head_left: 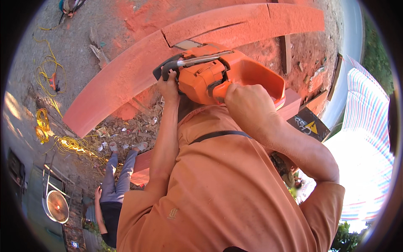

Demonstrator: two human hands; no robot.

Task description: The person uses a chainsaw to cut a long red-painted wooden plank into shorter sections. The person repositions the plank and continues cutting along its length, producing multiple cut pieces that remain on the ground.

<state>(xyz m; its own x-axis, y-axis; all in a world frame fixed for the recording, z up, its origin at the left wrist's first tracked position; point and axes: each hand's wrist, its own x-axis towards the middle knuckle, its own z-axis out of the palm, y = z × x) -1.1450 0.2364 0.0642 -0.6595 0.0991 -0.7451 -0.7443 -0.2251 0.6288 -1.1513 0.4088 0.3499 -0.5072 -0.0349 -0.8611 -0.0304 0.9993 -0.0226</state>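
An orange chainsaw (201, 80) lies across my front, over the near edge of a long curved reddish timber (121, 82). My left hand (169, 87) is closed round the black part of its front handle, thumb up. With bent fingers my right hand (250, 101) grips the orange rear handle next to the looped guard (268, 80). The saw's bar and chain cannot be made out. Dark joints or cracks cut across the timber, and reddish sawdust coats it.
Yellow cords (43, 126) trail over the ground at left, near a standing person (112, 210) in a dark shirt. A teal power tool (70, 6) sits far left. At right are a squared timber (291, 105), a dark board (308, 124) and a striped tarp (365, 105).
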